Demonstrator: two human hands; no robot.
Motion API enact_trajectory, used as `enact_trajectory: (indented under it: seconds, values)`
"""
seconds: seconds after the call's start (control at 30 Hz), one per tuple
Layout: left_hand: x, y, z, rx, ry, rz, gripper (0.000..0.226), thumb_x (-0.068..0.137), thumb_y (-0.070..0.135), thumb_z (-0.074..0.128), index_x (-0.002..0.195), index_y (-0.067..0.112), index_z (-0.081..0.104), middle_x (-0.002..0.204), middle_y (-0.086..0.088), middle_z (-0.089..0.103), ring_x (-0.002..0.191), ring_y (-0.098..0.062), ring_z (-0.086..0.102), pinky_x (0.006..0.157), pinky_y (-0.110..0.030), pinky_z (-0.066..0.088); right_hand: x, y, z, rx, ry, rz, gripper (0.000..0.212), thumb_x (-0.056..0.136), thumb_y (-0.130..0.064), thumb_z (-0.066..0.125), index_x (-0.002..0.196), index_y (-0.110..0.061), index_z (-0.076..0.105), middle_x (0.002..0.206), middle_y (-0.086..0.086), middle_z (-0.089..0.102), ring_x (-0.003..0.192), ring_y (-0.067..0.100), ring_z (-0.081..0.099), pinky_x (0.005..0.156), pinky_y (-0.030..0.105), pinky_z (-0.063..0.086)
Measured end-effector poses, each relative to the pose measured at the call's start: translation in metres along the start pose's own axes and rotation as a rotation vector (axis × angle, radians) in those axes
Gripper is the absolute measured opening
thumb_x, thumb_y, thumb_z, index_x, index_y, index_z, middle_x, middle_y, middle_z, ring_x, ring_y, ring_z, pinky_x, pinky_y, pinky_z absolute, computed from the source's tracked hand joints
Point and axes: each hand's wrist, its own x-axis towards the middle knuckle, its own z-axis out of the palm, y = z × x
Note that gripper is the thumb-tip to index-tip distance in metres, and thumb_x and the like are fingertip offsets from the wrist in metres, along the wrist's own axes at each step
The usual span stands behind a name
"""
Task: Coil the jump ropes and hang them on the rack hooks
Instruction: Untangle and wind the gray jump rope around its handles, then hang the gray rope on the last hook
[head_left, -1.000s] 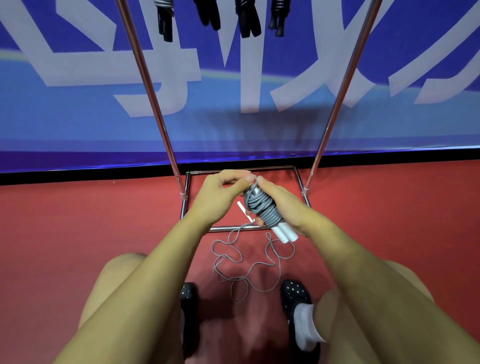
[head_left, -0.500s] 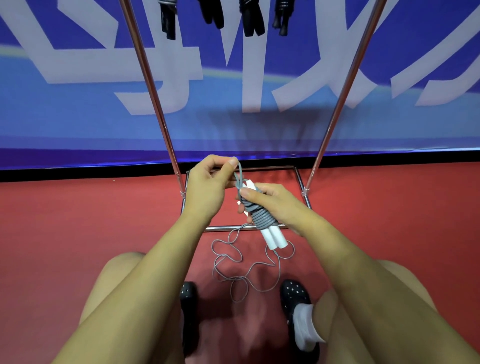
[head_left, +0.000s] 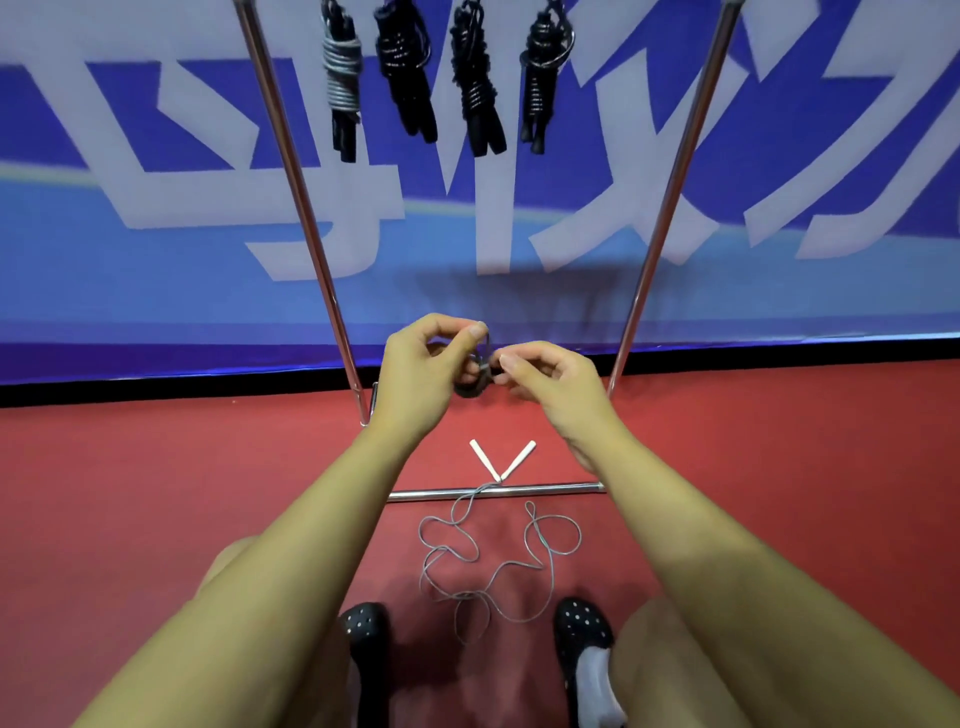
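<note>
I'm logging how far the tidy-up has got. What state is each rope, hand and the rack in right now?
coiled grey rope: wound up, gripped between both hands.
left hand: pinching a rope loop.
right hand: pinching the bundle.
loose grey rope: uncoiled on the floor, white handles splayed.
hung ropes: four, coiled, hanging.
rack: standing upright.

Both forearms are bare, no sleeves, watches or rings showing. At six o'clock, two black perforated clogs: the left clog and the right clog. A white sock covers the right foot. Knees are bare.
</note>
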Motion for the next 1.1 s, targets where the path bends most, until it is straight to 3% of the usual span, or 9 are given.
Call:
enact_trajectory:
  seconds: [0.1, 0.23, 0.37, 0.47, 0.63, 0.77, 0.87, 0.97, 1.1]
  values:
    - [0.006, 0.033, 0.005, 0.02, -0.023, 0.046, 0.011, 0.094, 0.022, 0.073, 0.085, 0.016, 0.075, 0.066, 0.006, 0.068, 0.058, -0.009, 0.06, 0.063, -0.027, 0.053, 0.003, -0.027, -0.003, 0.042, 0.052, -0.017, 0.016, 0.096, -0.015, 0.071, 0.108, -0.025, 0.072, 0.097, -0.002, 0.077, 0.087, 0.007, 0.07, 0.088, 0.029, 0.055]
    - [0.014, 0.081, 0.012, 0.067, -0.069, 0.112, 0.013, 0.094, 0.021, 0.073, 0.084, 0.014, 0.075, 0.069, 0.014, 0.069, 0.057, -0.002, 0.057, 0.06, -0.016, 0.046, 0.007, -0.069, -0.013, 0.0, 0.052, -0.083, 0.007, 0.096, -0.016, 0.07, 0.094, -0.02, 0.076, 0.086, -0.009, 0.075, 0.081, 0.003, 0.066, 0.08, 0.024, 0.053]
    - [0.031, 0.122, 0.028, 0.042, -0.058, 0.136, 0.02, 0.093, 0.026, 0.074, 0.089, 0.007, 0.077, 0.075, 0.0, 0.069, 0.062, -0.003, 0.055, 0.065, -0.02, 0.048, 0.016, -0.11, -0.03, 0.054, 0.054, -0.082, 0.007, 0.096, -0.019, 0.071, 0.092, -0.016, 0.076, 0.084, -0.001, 0.074, 0.083, 0.012, 0.067, 0.084, 0.033, 0.056]
    - [0.05, 0.148, 0.046, -0.043, -0.068, 0.109, 0.025, 0.096, 0.034, 0.07, 0.091, 0.011, 0.078, 0.088, -0.018, 0.071, 0.075, -0.011, 0.059, 0.076, -0.032, 0.052, 0.032, -0.143, -0.046, 0.084, 0.133, -0.113, 0.007, 0.096, -0.017, 0.071, 0.095, -0.011, 0.075, 0.078, -0.004, 0.073, 0.076, 0.007, 0.067, 0.076, 0.024, 0.056]
    - [0.087, 0.177, 0.083, -0.201, -0.052, 0.019, 0.027, 0.096, 0.037, 0.07, 0.096, 0.011, 0.078, 0.095, -0.007, 0.077, 0.087, -0.012, 0.068, 0.092, -0.041, 0.056, 0.078, -0.191, -0.071, 0.11, 0.268, -0.172, 0.014, 0.096, -0.016, 0.071, 0.102, -0.004, 0.075, 0.088, 0.004, 0.077, 0.082, 0.013, 0.072, 0.08, 0.029, 0.06]
    - [0.129, 0.198, 0.112, -0.314, 0.016, -0.024, 0.024, 0.095, 0.031, 0.071, 0.094, 0.008, 0.078, 0.093, -0.015, 0.075, 0.08, -0.013, 0.063, 0.076, -0.035, 0.055, 0.125, -0.216, -0.086, 0.049, 0.353, -0.222, 0.011, 0.096, -0.019, 0.072, 0.099, -0.01, 0.077, 0.089, 0.001, 0.077, 0.078, 0.005, 0.071, 0.073, 0.021, 0.056]
    - [0.169, 0.21, 0.128, -0.329, 0.058, -0.021, 0.023, 0.094, 0.027, 0.071, 0.093, 0.005, 0.078, 0.079, -0.003, 0.07, 0.064, -0.005, 0.057, 0.059, -0.018, 0.047, 0.168, -0.224, -0.097, 0.032, 0.397, -0.245, 0.01, 0.095, -0.022, 0.073, 0.097, -0.013, 0.078, 0.091, 0.001, 0.078, 0.087, 0.014, 0.073, 0.083, 0.032, 0.061]
    - [0.208, 0.215, 0.143, -0.332, 0.077, -0.024, 0.02, 0.093, 0.028, 0.072, 0.089, 0.009, 0.078, 0.076, 0.001, 0.072, 0.064, -0.006, 0.06, 0.063, -0.021, 0.048, 0.209, -0.228, -0.106, 0.009, 0.429, -0.258, 0.012, 0.094, -0.027, 0.074, 0.098, -0.016, 0.079, 0.092, 0.0, 0.079, 0.094, 0.018, 0.074, 0.091, 0.041, 0.06]
    - [0.252, 0.215, 0.156, -0.339, 0.128, -0.046, 0.017, 0.092, 0.026, 0.073, 0.085, 0.011, 0.078, 0.064, 0.008, 0.068, 0.057, -0.002, 0.058, 0.062, -0.023, 0.046, 0.259, -0.229, -0.113, -0.011, 0.459, -0.256, 0.014, 0.094, -0.029, 0.073, 0.097, -0.017, 0.08, 0.092, -0.004, 0.079, 0.093, 0.014, 0.074, 0.089, 0.039, 0.06]
